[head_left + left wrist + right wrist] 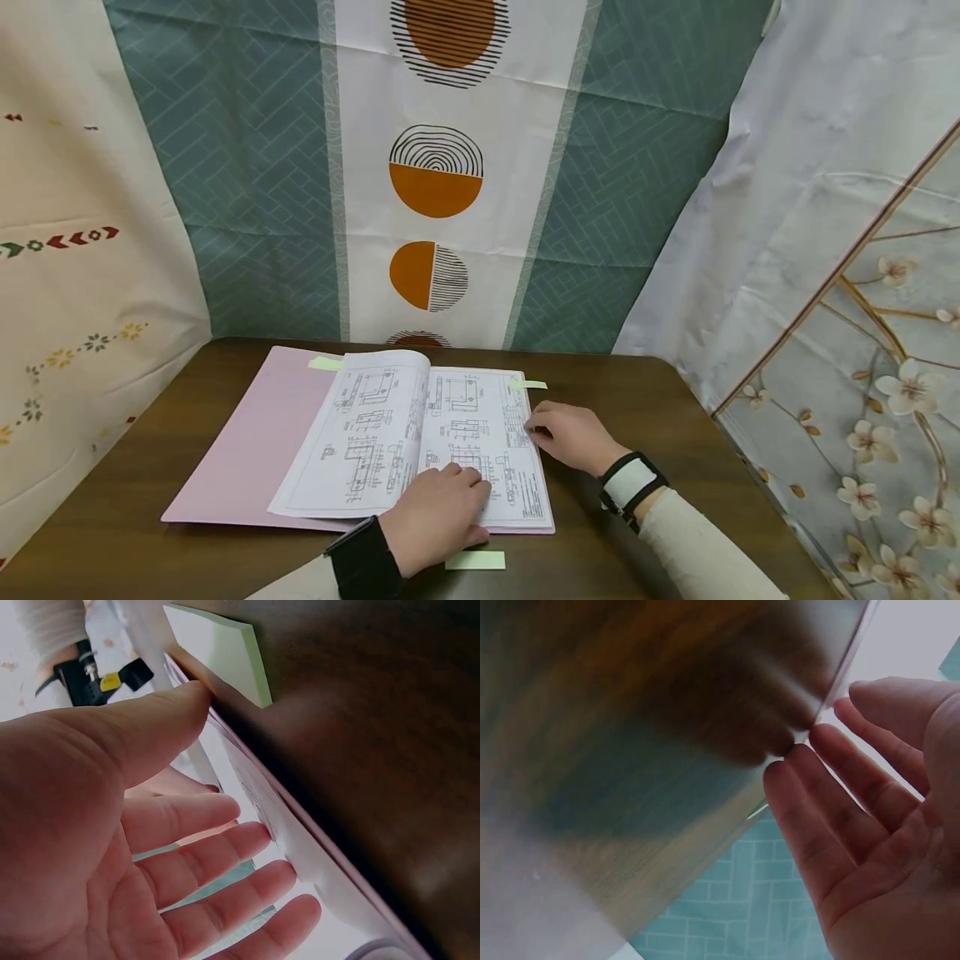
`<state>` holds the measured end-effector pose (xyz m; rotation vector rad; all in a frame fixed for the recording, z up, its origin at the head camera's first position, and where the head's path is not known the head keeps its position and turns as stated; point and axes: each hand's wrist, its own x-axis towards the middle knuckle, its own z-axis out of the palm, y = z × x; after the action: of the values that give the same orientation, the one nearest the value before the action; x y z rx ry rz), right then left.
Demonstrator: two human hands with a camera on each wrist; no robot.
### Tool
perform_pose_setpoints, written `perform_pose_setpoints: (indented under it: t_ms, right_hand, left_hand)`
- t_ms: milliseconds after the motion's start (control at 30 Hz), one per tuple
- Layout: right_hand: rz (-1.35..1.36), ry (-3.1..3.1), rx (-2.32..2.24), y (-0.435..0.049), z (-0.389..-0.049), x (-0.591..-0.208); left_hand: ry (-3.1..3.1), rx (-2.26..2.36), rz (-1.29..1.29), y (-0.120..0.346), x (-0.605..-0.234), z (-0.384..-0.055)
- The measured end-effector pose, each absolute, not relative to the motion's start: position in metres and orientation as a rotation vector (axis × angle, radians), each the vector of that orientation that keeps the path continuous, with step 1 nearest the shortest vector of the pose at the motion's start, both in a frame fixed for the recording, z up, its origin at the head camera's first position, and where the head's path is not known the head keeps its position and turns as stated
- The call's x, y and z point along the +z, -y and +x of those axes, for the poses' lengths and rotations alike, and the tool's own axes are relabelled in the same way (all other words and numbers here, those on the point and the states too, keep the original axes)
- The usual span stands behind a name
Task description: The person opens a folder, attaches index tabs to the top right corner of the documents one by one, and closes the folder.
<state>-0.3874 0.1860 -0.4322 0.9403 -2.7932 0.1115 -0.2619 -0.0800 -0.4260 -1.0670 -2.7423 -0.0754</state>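
A pink folder (pixel 247 450) lies spread on the table, holding white sheets with printed technical drawings. Its left-hand page (pixel 367 433) curves up toward the fold, while the right-hand page (pixel 476 400) lies flatter. My left hand (pixel 441 515) rests over the lower edge of the right-hand page; in the left wrist view its fingers (pixel 217 900) are extended, with the thumb apart from them. At the right edge of that page is my right hand (pixel 573 433), fingertips right at the edge. The right wrist view shows its fingers (pixel 840 810) lightly bent, the thumb apart, nothing between them.
A pad of pale green sticky notes (pixel 475 561) lies on the brown table (pixel 615 550), just below my left hand. Green tabs stick out at the upper left (pixel 325 363) and upper right of the papers. Patterned cloths (pixel 465 275) hang behind and at both sides.
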Motion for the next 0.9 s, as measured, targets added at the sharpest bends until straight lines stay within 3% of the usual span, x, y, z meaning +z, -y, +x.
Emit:
perform_pose_setpoints:
  t_ms: [900]
  right_hand:
    - [0.906, 2.885, 0.248, -0.19, -0.317, -0.422]
  left_hand:
    - [2.692, -0.165, -1.086, 0.084, -0.429, -0.263]
